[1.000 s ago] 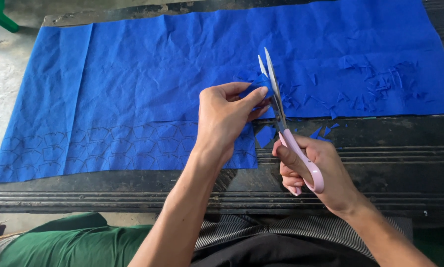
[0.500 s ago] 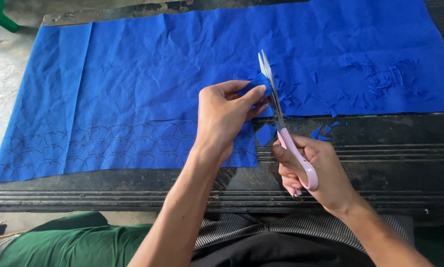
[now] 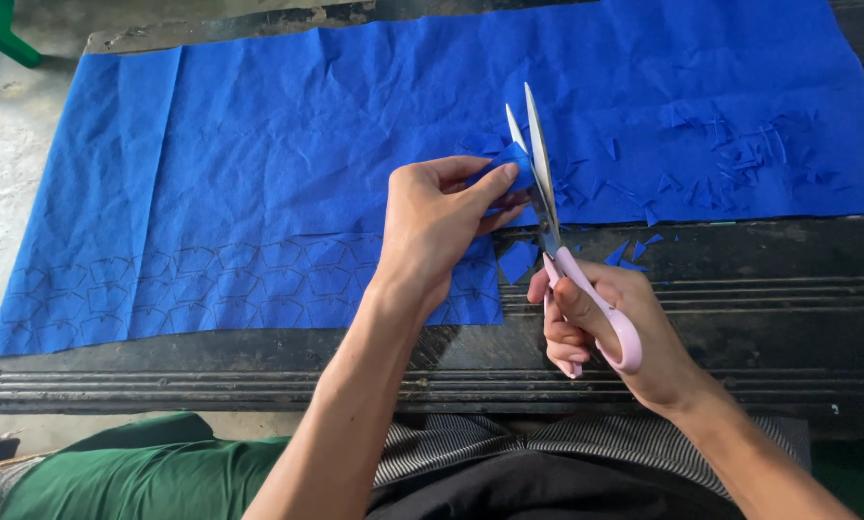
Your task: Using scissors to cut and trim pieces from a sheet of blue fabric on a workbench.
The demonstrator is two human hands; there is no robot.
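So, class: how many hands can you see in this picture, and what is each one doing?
2. The left hand pinches a small blue fabric piece above the blue cloth. The right hand, nearer the bench edge, holds pink-handled scissors, blades slightly open beside that piece.

My left hand point(image 3: 442, 226) and the scissors point(image 3: 548, 207) crowd the centre — blue scraps point(image 3: 731, 154) litter two o'clock. Toward nine o'clock the flat blue cloth point(image 3: 259, 144) lies open — easy passage.
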